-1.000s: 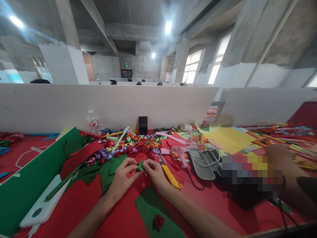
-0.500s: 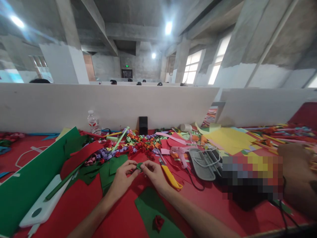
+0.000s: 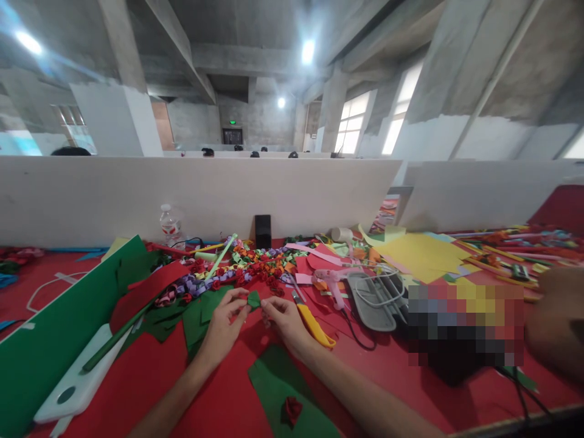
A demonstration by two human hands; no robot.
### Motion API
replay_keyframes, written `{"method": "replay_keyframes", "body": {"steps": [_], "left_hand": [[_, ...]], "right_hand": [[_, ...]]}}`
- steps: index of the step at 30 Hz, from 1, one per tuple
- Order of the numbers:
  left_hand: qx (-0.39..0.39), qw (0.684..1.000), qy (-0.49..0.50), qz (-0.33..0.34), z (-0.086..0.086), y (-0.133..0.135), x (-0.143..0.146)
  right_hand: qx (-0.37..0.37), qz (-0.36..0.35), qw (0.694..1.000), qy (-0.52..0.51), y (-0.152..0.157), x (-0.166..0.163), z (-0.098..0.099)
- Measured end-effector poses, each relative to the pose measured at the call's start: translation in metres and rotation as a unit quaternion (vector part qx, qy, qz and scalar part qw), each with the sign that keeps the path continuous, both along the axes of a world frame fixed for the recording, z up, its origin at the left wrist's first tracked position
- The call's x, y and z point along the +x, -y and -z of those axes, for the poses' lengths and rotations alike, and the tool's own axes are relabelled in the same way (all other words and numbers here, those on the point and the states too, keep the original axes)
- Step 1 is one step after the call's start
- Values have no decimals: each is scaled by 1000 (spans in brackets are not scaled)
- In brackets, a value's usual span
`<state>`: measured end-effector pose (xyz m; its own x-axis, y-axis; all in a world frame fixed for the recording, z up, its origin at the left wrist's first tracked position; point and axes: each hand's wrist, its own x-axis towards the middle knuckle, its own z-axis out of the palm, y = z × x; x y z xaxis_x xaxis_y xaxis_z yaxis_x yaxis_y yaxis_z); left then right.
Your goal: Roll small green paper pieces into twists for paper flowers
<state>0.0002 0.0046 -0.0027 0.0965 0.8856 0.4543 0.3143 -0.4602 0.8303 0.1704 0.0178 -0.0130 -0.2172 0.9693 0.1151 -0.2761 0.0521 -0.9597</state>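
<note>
Red felt-covered tabletop (image 3: 401, 389), nearest item: small red paper rose (image 3: 292, 409) lying on a green paper sheet (image 3: 274, 377). Beyond it I log my left hand (image 3: 222, 325), fingers pinching a small folded green paper piece (image 3: 253, 298) just above the tabletop. Right hand (image 3: 286, 320): fingers bunched just beside that piece; whether they grip it I cannot tell. Yellow-handled cutter (image 3: 314, 325) lies at that hand's right. Farther: multicoloured paper-rose chain (image 3: 237, 267), clear water bottle (image 3: 170, 222).

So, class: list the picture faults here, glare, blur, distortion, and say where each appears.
Head view: ceiling lamp flares into haze; pillars lean, wide-lens distortion; a pixelated block masks the right side; another person's arm beside it is blurred; the left hand is sharp.
</note>
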Motion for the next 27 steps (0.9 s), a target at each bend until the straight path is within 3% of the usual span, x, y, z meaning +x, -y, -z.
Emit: {"method": "replay_keyframes", "body": {"steps": [5,12,18,27], "left_hand": [[38,999,-16,-16,0,1,0],[13,999,46,-19,8,-5,-1],[-61,994,93,-12,8,-3,-1],[-141,978,151,3,2,-2,0]], "right_hand": [[7,18,1000,22,0,0,0],[28,54,997,55,-2,1,1],[20,20,998,52,-2,2,1],[72,68,987,128,-2,4,0]]}}
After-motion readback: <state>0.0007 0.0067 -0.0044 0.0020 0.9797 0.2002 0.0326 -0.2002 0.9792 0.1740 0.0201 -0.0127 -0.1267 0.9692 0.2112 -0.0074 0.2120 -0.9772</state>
